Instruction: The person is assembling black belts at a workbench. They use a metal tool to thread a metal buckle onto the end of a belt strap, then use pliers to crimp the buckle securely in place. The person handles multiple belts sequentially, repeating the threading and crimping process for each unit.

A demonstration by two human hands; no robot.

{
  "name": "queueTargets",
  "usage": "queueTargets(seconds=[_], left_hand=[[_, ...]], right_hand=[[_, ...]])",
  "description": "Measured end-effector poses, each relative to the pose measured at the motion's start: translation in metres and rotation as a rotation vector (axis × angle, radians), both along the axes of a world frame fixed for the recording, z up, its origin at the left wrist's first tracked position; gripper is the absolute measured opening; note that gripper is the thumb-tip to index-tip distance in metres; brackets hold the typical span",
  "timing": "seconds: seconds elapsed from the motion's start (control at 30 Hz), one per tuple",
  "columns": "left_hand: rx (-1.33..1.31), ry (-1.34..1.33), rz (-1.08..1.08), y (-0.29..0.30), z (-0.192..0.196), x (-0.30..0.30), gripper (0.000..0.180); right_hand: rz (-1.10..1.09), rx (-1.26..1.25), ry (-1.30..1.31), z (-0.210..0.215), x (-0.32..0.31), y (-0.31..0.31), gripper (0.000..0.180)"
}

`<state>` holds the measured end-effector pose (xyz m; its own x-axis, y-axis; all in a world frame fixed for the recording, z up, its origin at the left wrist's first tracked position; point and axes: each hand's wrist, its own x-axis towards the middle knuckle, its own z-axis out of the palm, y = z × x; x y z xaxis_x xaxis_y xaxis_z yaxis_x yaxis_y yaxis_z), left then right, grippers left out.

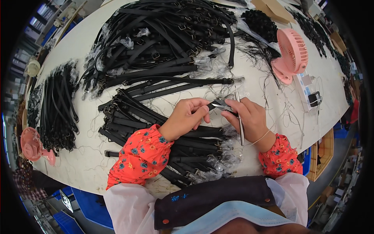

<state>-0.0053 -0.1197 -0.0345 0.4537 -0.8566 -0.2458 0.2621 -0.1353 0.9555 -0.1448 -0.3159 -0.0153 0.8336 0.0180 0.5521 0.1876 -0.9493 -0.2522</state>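
Note:
My left hand (185, 118) pinches the end of a black strap (212, 105) between thumb and fingers. Close against it, my right hand (248, 119) grips small black-handled thread snips, whose bright metal blades (221, 106) meet the strap end. A slim silver pen-like tool (239, 117) also sits in the right hand, pointing away from me. Beneath my forearms lies a row of black buckled belts (132, 117) with clear plastic wrap (222, 163) at their right ends. The hands partly hide what lies between the fingertips.
A large heap of black belts (156, 39) covers the far table. Another bundle (58, 105) lies at left. Pink fans stand at right (292, 52) and left (32, 145). Loose threads (286, 121) litter the white table (269, 97); a black plug adapter (314, 99) sits at right.

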Motion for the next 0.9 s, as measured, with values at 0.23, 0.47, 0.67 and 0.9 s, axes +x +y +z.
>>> queueTargets(seconds=[0.23,0.47,0.67,0.9], left_hand=[[0.002,0.010,-0.010,-0.001,0.000,0.001,0.031],[0.001,0.029,-0.015,-0.001,0.002,0.001,0.031],[0.018,0.014,-0.025,-0.001,0.002,0.001,0.030],[0.017,0.022,-0.016,-0.001,0.002,0.001,0.031]], right_hand=[[-0.004,0.000,-0.011,-0.001,0.000,-0.001,0.037],[0.002,0.004,-0.009,-0.005,-0.001,-0.002,0.040],[0.001,0.014,-0.029,-0.010,0.000,0.000,0.040],[0.012,0.252,-0.008,-0.013,0.001,0.005,0.040]])
